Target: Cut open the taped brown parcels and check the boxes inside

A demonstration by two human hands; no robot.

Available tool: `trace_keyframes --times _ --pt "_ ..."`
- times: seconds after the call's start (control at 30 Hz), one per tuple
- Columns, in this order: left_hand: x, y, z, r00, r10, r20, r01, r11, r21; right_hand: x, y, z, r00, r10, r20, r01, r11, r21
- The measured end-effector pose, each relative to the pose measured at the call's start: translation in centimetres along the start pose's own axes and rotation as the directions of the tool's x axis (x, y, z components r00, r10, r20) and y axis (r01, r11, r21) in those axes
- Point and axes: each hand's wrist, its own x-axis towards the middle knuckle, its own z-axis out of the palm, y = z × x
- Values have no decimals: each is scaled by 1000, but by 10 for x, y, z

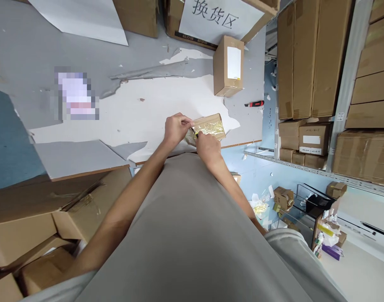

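A small cardboard box [214, 121] covered in shiny yellowish tape lies near the table's front edge, slightly turned. My right hand [209, 147] is closed against its near side. From that fist pokes a small yellow-and-black tool [196, 134], which looks like a utility knife; most of it is hidden. At the box's left end, my left hand [175, 129] is closed in a pinch close to the tool's tip. What the left fingers hold is too small to make out.
A taller carton [220, 67] with a white label stands behind on the worn table [166, 96]. To the right lies a red-and-black utility knife [255, 104]. A blurred-out item [77, 93] lies left. Large open cartons [24, 230] stand lower left; shelves of boxes [301, 63] rise right.
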Motion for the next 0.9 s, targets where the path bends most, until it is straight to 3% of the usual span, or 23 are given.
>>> trace_keyframes --times 0.2,0.7,0.9 --pt "-3 2 -1 999 11 30 -12 1000 17 -2 5 3 1000 5 27 -5 1000 25" --pt "-9 8 3 999 7 -31 -4 996 84 -25 19 7 994 -32 105 32 999 2" --pt "-9 8 2 995 37 -97 -22 988 153 -45 52 0 995 -60 77 53 994 94"
